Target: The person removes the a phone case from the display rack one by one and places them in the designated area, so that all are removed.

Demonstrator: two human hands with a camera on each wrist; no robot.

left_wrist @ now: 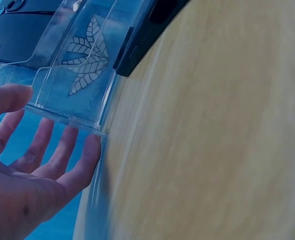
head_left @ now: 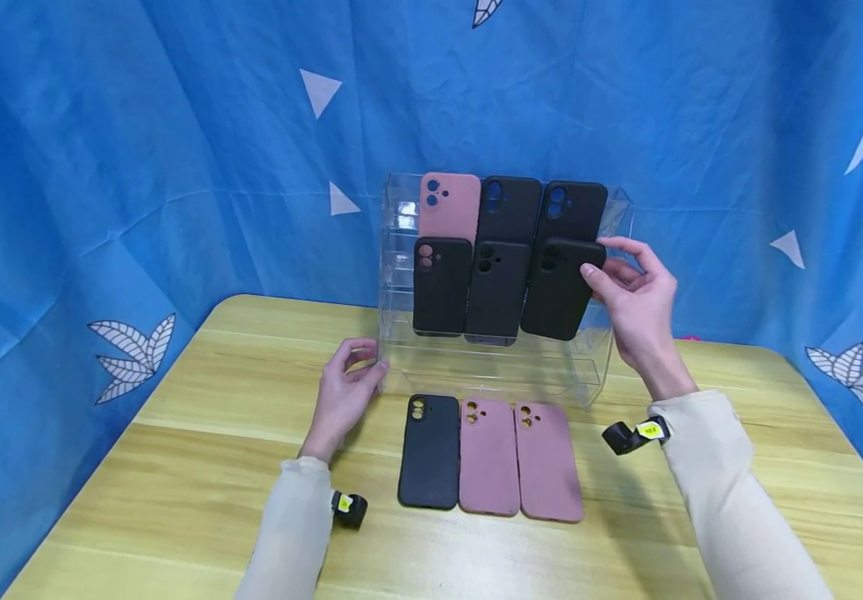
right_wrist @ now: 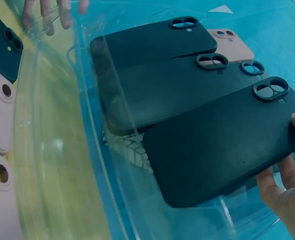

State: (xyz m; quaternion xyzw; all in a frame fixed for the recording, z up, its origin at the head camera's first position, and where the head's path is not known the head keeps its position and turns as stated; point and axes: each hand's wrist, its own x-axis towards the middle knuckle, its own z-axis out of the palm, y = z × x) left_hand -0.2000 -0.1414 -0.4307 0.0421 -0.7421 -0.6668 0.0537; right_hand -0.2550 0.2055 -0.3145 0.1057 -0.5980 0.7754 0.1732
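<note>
Behind everything hangs a blue cloth backdrop printed with white leaves and triangles, and below it spreads the pale wooden surface where I am working. At the far middle of that surface stands a clear tiered display stand, its steps holding phone cases upright: a pink case and two black ones on the top step, three black ones on the step below. Flat on the surface just in front of the stand lie three more cases side by side, one black and two pink. My right hand is raised at the stand's right end, its grip pinched on the top right corner of the rightmost black case on the lower step; that case leans left of my hand, long axis nearly upright but tipped, bottom end angled toward the stand's middle. My left hand rests low at the stand's left front corner, fingers loosely straight and touching the clear edge, holding nothing. My right hand is the one on the case; my left is well apart from it.
</note>
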